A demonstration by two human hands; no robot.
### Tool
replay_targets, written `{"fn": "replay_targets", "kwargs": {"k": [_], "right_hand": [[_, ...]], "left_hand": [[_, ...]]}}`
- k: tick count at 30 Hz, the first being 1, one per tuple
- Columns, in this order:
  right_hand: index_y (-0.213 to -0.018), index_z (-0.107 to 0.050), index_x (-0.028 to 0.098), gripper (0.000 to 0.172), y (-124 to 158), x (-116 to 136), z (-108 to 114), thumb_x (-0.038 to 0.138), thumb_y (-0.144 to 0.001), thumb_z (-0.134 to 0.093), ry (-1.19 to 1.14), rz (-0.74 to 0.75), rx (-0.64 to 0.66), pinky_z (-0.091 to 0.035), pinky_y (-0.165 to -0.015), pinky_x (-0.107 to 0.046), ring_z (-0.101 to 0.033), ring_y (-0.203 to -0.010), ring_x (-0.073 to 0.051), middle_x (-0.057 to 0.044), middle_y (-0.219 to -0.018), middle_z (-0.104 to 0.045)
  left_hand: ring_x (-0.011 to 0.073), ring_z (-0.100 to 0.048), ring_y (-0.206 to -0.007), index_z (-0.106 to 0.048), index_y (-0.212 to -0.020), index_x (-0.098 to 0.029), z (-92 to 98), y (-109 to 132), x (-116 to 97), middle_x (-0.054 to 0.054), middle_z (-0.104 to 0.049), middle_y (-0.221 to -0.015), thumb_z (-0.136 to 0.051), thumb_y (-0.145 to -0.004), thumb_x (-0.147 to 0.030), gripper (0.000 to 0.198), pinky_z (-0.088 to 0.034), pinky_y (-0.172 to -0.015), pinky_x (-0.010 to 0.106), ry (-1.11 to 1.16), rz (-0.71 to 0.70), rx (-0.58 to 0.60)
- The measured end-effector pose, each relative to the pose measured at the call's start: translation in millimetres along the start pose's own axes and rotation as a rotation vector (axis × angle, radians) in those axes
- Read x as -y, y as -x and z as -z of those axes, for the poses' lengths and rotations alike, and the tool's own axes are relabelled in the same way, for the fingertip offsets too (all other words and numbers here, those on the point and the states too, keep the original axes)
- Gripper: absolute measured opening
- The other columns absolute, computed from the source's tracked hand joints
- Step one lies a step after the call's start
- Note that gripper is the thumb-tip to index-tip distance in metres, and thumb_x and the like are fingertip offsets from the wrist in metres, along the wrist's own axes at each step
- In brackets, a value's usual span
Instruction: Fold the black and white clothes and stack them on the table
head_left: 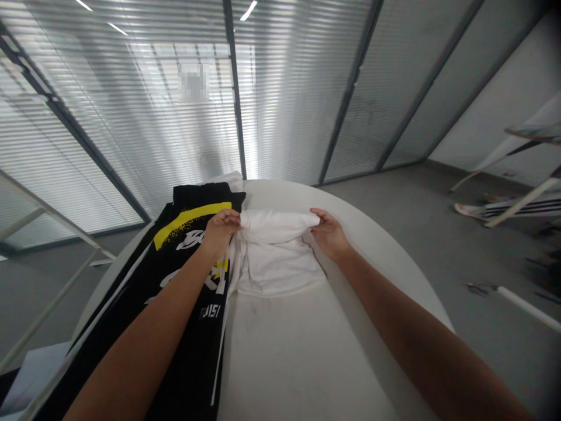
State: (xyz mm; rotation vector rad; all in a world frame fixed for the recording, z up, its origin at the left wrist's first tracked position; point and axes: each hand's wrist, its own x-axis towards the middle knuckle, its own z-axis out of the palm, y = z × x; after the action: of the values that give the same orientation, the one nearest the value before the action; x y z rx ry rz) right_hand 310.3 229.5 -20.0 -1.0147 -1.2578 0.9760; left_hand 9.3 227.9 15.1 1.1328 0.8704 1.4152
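Observation:
A white cloth garment [280, 266] lies on the round white table [302, 351], its far part folded into a thick roll. My left hand [223, 228] pinches the roll's left end, and my right hand [328, 233] grips the right end between thumb and fingers. Under my left forearm lies a black garment [188, 333] with a yellow band and white lettering. It touches the white garment's left side. What kind of garment the white one is, I cannot tell.
Glass partitions with blinds [289, 88] stand behind the table. White metal frame legs [48, 216] rise at the left. On the right are a shoe [468, 209], a pale pole [528, 307] and another table's legs [521, 202]. Papers [35, 374] show at lower left.

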Motion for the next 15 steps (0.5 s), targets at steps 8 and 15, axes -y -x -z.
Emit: {"fn": "replay_targets", "kwargs": {"k": [8,15], "right_hand": [[-0.093,-0.067,0.019,0.038,6,13,7,0.03,-0.067,-0.041,-0.205,-0.179,0.057,-0.042,-0.059,-0.036,-0.05,-0.057,-0.021,-0.002,-0.053,-0.047],[-0.087,-0.068,0.016,0.034,7,10,-2,0.025,-0.062,-0.047,-0.153,-0.177,0.134,-0.034,-0.054,-0.029,-0.047,-0.056,-0.016,-0.003,-0.06,-0.054]], "left_hand": [[0.0084,-0.033,-0.034,-0.063,-0.095,-0.017,27.9,7,-38,-0.002,-0.052,-0.052,-0.054,-0.069,-0.038,0.034,-0.033,-0.041,0.026,-0.075,0.313,0.273],[0.0197,-0.06,-0.056,-0.065,-0.098,-0.022,-5.6,21,-39,0.002,-0.061,-0.058,-0.049,-0.08,-0.064,0.049,-0.041,-0.057,0.03,-1.153,0.278,0.478]]}}
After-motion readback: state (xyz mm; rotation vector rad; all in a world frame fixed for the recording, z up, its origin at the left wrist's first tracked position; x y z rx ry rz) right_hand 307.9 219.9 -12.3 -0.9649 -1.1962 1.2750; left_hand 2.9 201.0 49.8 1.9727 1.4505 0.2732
